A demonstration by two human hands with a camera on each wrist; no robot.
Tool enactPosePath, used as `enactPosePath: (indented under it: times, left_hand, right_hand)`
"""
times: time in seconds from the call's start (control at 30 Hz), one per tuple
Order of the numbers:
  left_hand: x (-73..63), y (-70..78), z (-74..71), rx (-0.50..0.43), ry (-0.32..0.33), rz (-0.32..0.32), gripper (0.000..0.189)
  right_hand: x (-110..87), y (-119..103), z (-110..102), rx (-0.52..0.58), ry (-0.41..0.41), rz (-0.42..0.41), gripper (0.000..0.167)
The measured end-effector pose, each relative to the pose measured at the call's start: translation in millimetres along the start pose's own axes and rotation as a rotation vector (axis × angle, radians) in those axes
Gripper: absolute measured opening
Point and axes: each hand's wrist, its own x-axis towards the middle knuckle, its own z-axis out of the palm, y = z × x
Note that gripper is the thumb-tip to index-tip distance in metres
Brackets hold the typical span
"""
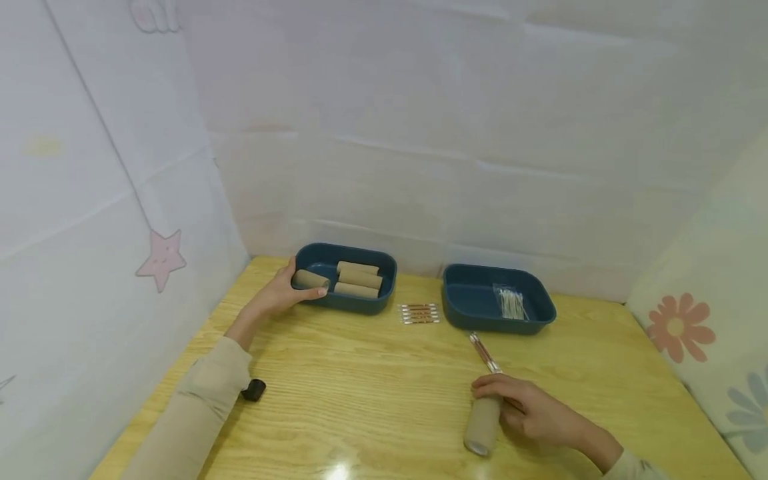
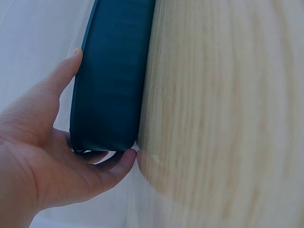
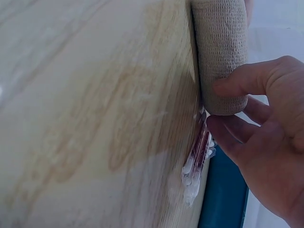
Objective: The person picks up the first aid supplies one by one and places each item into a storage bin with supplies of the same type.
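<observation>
My left hand (image 1: 282, 290) grips the left end of a dark blue tray (image 1: 354, 305), its thumb at the front rim. In the left wrist view, the fingers curl around the tray's end wall (image 2: 111, 80). Several tan bandage rolls (image 1: 359, 279) lie inside, one beside my thumb. On the near right, my right hand (image 1: 534, 410) holds another bandage roll (image 1: 482, 427), which shows a woven crepe texture in the right wrist view. A clear packet of red-brown swabs (image 1: 485, 352) lies just beyond that hand, partly hidden by it.
A second blue tray (image 1: 486, 325) stands at the back right, holding a packet of white cotton swabs (image 1: 512, 303). Between the trays lie several red-brown swabs (image 1: 419, 313) in clear wrapping. Hung cloth encloses the wooden table (image 1: 354, 373) at back and sides.
</observation>
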Motion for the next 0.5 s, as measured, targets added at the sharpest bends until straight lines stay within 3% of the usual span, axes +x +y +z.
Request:
enactPosePath:
  times: [0.5]
  left_hand:
    - [2.5,1.5,1.3,-0.025,0.007,-0.012,0.134]
  right_hand:
    - [0.3,-6.5,-5.9,0.024,-0.032,0.061,0.043]
